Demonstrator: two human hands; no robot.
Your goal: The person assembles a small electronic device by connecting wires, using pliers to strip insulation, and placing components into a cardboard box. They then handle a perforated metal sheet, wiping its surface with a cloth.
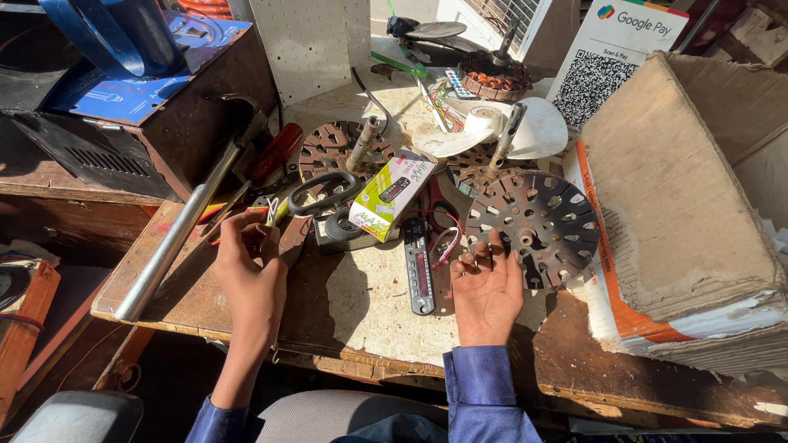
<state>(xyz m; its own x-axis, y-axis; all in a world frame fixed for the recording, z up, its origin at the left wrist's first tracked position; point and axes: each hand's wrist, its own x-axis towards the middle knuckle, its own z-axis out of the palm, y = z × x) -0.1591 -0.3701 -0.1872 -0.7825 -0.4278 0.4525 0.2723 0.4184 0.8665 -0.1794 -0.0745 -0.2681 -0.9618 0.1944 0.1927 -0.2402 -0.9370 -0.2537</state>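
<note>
Blue sleeves frame the bottom of the frame, both arms reaching up onto a worn wooden workbench (361,316). At lower centre-right the right hand (486,287) lies palm down with its fingers (495,246) loosely spread, the tips touching the lower left rim of a rusty round metal disc (533,226) full of slots; nothing is pinched there. Just left of that hand lies a narrow black circuit strip (419,267) with red wires looping off its top. At centre-left the left hand (250,254) is curled around something small, seemingly thin wires (272,211) poking up from its fingers, though what it grips is partly hidden. Just beside it, further up, lie black-handled scissors (322,193) and a green and white box (391,194), tilted. A long silver metal tube (176,234) slants along the left edge of the bench. Beyond sit a red-handled screwdriver (275,153), a second rusty disc (336,148) and a white fan blade (501,131). A dark metal case (156,107) fills the upper left, a torn cardboard box (681,197) the right side.
</note>
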